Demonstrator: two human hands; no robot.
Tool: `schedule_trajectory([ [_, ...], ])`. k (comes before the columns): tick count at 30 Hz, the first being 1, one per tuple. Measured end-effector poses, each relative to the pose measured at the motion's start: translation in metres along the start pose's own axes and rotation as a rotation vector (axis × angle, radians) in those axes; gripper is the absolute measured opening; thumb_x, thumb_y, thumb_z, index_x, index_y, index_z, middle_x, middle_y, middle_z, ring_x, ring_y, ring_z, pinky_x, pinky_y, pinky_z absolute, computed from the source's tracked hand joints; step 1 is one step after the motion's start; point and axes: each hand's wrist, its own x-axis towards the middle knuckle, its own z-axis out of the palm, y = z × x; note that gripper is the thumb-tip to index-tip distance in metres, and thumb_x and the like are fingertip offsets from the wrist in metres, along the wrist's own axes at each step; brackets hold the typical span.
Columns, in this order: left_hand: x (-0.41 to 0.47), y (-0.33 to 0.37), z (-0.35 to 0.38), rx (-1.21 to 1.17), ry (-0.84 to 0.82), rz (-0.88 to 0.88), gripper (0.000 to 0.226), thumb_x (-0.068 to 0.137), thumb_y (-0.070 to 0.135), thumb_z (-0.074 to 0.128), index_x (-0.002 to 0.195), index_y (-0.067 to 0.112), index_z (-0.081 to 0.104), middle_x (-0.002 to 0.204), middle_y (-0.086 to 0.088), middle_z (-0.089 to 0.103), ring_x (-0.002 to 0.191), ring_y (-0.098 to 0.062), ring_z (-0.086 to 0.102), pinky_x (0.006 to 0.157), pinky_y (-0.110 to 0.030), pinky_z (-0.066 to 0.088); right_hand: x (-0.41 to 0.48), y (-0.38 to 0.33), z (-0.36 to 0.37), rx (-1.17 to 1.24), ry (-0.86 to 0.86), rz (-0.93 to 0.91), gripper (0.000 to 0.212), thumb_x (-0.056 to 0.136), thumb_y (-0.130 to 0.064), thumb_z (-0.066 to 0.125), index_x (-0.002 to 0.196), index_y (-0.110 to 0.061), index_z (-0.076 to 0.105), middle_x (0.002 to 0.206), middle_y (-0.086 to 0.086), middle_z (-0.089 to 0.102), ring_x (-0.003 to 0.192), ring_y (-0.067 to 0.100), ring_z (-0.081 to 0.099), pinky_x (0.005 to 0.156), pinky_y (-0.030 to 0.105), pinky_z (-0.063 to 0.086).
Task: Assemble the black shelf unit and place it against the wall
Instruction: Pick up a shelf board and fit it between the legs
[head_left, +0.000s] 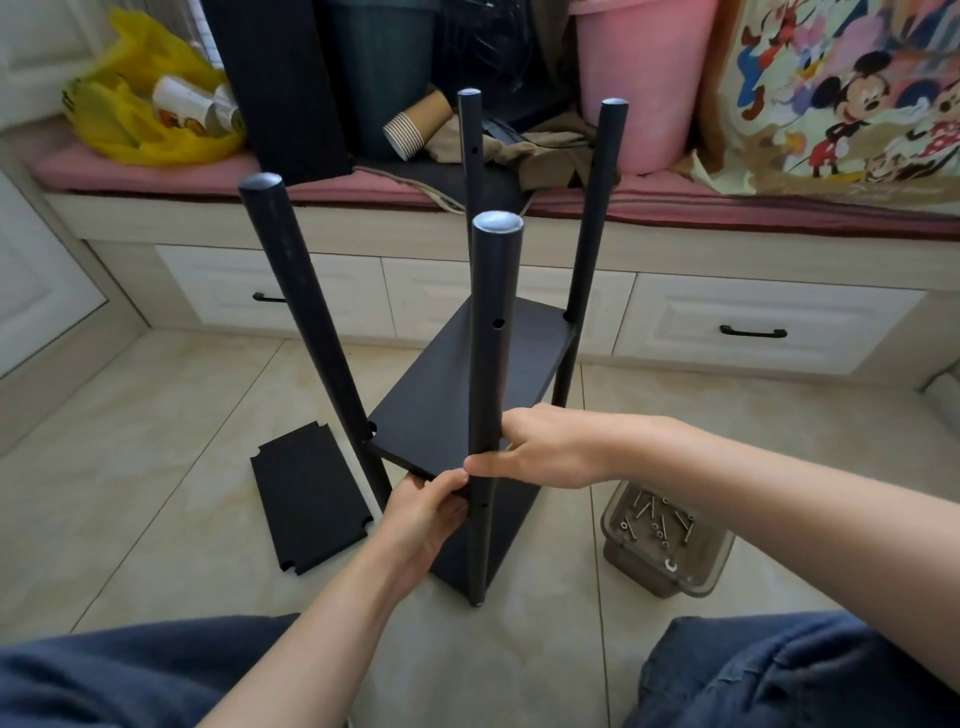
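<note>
The black shelf unit stands on the floor. Left hand fingers pinch its board corner; right hand fingers curl round the near pole. Next, I think: a screw from the tray at four o'clock.

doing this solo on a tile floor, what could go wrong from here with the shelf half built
1. The left pole leans outward, so the frame looks loose and may fold if the right hand releases the near pole.
2. The left hand holds the shelf board corner right at that pole; fingers could get nipped.
3. The open screw tray sits close to the frame, easy to knock over.
</note>
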Motion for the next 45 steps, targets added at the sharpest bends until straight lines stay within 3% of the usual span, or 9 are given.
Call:
schedule_trajectory([
  [7, -0.006, 0.008, -0.009, -0.010, 0.009, 0.008, 0.024, 0.084, 0.027, 0.074, 0.103, 0.014, 0.080, 0.108, -0.005, 0.076, 0.099, -0.021, 0.072, 0.077, -0.028, 0.058, 0.008, -0.008, 0.007, 0.000, -0.029, -0.036, 0.043, 0.099, -0.054, 0.045, 0.125, -0.024, 0.061, 0.114, -0.002, 0.065, 0.102, 0.017, 0.061, 0.076, 0.022, 0.047],
  [10, -0.006, 0.011, -0.012, -0.012, 0.031, 0.004, 0.009, 0.077, 0.025, 0.077, 0.077, 0.018, 0.083, 0.083, -0.005, 0.072, 0.080, -0.019, 0.071, 0.071, -0.031, 0.061, 0.012, 0.008, -0.006, -0.018, -0.034, 0.007, 0.037, 0.098, -0.042, 0.055, 0.126, -0.018, 0.064, 0.122, -0.001, 0.066, 0.110, 0.017, 0.062, 0.094, 0.032, 0.052],
  [15, -0.008, 0.011, -0.018, -0.017, 0.034, 0.029, 0.034, 0.089, 0.014, 0.070, 0.057, 0.025, 0.076, 0.070, -0.001, 0.061, 0.067, -0.015, 0.063, 0.069, -0.033, 0.061, 0.025, 0.083, -0.042, 0.000, 0.320, 0.330, 0.031, 0.102, -0.031, 0.051, 0.118, -0.006, 0.062, 0.106, 0.008, 0.068, 0.091, 0.021, 0.066, 0.075, 0.030, 0.055],
  [22, -0.013, 0.014, -0.020, -0.002, 0.042, 0.020, 0.022, 0.076, 0.036, 0.077, 0.058, 0.024, 0.076, 0.068, -0.002, 0.057, 0.064, -0.015, 0.063, 0.071, -0.036, 0.061, 0.054, 0.129, -0.068, 0.604, 0.501, 0.490, 0.054, 0.102, -0.049, 0.044, 0.141, -0.011, 0.042, 0.142, 0.013, 0.048, 0.080, 0.025, 0.075, 0.068, 0.036, 0.063],
  [28, -0.017, 0.018, -0.019, 0.015, 0.018, 0.014, 0.035, 0.052, 0.050, 0.081, 0.062, 0.018, 0.076, 0.069, -0.003, 0.059, 0.065, -0.016, 0.065, 0.072, -0.034, 0.061, 0.083, 0.125, -0.067, 0.751, 0.512, 0.427, 0.037, 0.097, -0.045, 0.057, 0.117, -0.014, 0.053, 0.100, 0.001, 0.061, 0.074, 0.028, 0.076, 0.073, 0.041, 0.063],
  [34, -0.017, 0.018, -0.016, 0.019, 0.019, 0.020, 0.033, 0.053, 0.049, 0.082, 0.064, 0.019, 0.077, 0.070, -0.002, 0.064, 0.067, -0.016, 0.066, 0.070, -0.035, 0.059, 0.092, 0.141, -0.057, 0.902, 0.601, 0.397, 0.026, 0.096, -0.023, 0.065, 0.119, -0.013, 0.060, 0.101, 0.007, 0.067, 0.074, 0.024, 0.075, 0.066, 0.036, 0.063],
  [38, -0.017, 0.017, -0.015, 0.020, 0.059, 0.024, 0.032, 0.053, 0.047, 0.082, 0.064, 0.018, 0.076, 0.071, -0.004, 0.065, 0.066, -0.017, 0.067, 0.070, -0.036, 0.058, 0.093, 0.141, -0.059, 0.823, 0.639, 0.390, 0.019, 0.095, -0.021, 0.066, 0.113, -0.017, 0.060, 0.098, 0.006, 0.068, 0.071, 0.022, 0.075, 0.063, 0.035, 0.063],
  [42, -0.012, 0.011, -0.008, -0.019, 0.251, 0.039, 0.021, 0.081, 0.028, 0.078, 0.069, 0.016, 0.065, 0.064, -0.002, 0.059, 0.053, -0.013, 0.061, 0.052, -0.027, 0.055, 0.092, 0.138, -0.056, 0.700, 0.677, 0.392, 0.018, 0.097, -0.027, 0.063, 0.112, -0.022, 0.057, 0.094, 0.002, 0.068, 0.064, 0.018, 0.074, 0.055, 0.028, 0.059],
  [45, -0.007, 0.007, -0.004, -0.005, 0.362, 0.066, 0.025, 0.086, 0.031, 0.075, 0.073, 0.017, 0.058, 0.056, 0.004, 0.055, 0.048, -0.010, 0.057, 0.049, -0.026, 0.052, 0.098, 0.136, -0.045, 0.519, 0.819, 0.373, 0.020, 0.098, -0.029, 0.058, 0.112, -0.016, 0.053, 0.093, 0.005, 0.068, 0.061, 0.019, 0.072, 0.051, 0.027, 0.054],
])
